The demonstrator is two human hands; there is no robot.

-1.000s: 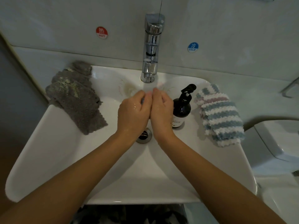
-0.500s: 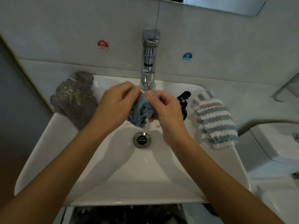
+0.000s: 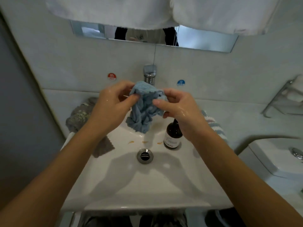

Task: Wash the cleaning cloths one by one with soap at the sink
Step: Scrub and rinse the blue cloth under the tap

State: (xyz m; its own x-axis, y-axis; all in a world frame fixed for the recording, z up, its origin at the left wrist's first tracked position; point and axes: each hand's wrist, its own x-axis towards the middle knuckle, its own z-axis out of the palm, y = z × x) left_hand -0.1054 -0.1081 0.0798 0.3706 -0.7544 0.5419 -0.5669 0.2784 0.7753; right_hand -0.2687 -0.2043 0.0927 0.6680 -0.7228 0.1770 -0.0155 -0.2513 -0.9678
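room: white sink (image 3: pixel 114 190) fills lower centre, drain (image 3: pixel 145 156) mid-frame, tap (image 3: pixel 150 73) on pale wall above, hot sticker (image 3: pixel 112 76) left of tap, cold sticker (image 3: pixel 180 82) right, mirror (image 3: pixel 205 41) and white towels (image 3: pixel 213 12) along top, toilet (image 3: pixel 275 158) at right edge.
sink rim: grey cloth (image 3: pixel 78 117) left, striped cloth (image 3: pixel 214 126) right, brown bottle (image 3: pixel 173 136) right of drain.
cloth: blue cloth (image 3: pixel 144 108) at centre, in front of tap, bunched, lower end hanging above basin.
left hand (image 3: pixel 113 105): wet, fingers curled, pinching cloth's upper left edge.
right hand (image 3: pixel 178 108): wet, thumb and fingers pinching cloth's right side.
change: cloth raised clear of basin versus 0.5 s ago, hands further apart, view tilted up to mirror.
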